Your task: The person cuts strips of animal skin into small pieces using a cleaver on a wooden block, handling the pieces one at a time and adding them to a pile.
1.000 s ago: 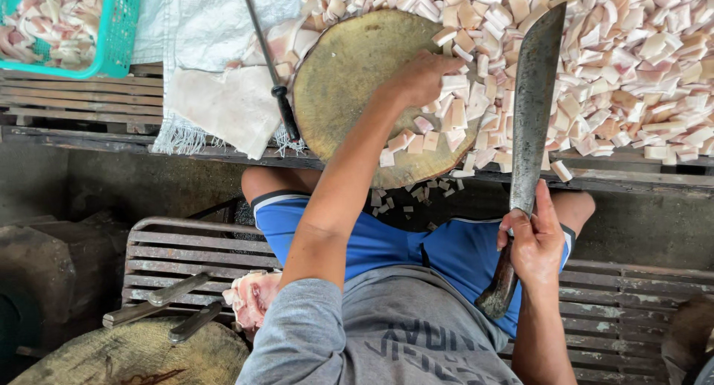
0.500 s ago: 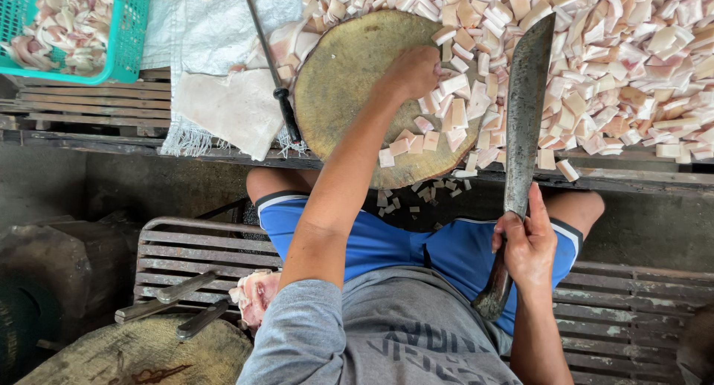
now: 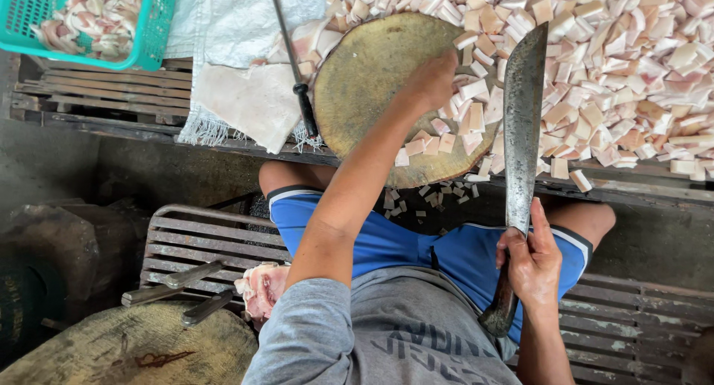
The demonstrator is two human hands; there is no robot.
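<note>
**Big knife, busy board**

My right hand (image 3: 532, 262) is wrapped tight around the big knife (image 3: 520, 132) (blade up by the board). My left hand (image 3: 428, 80) lies curled on the round chopping board (image 3: 372, 80), touching meat cubes (image 3: 610, 73). I think more cubes could slide off the worktop (image 3: 639, 188). A green basket (image 3: 89, 24) sits farther off.
</note>
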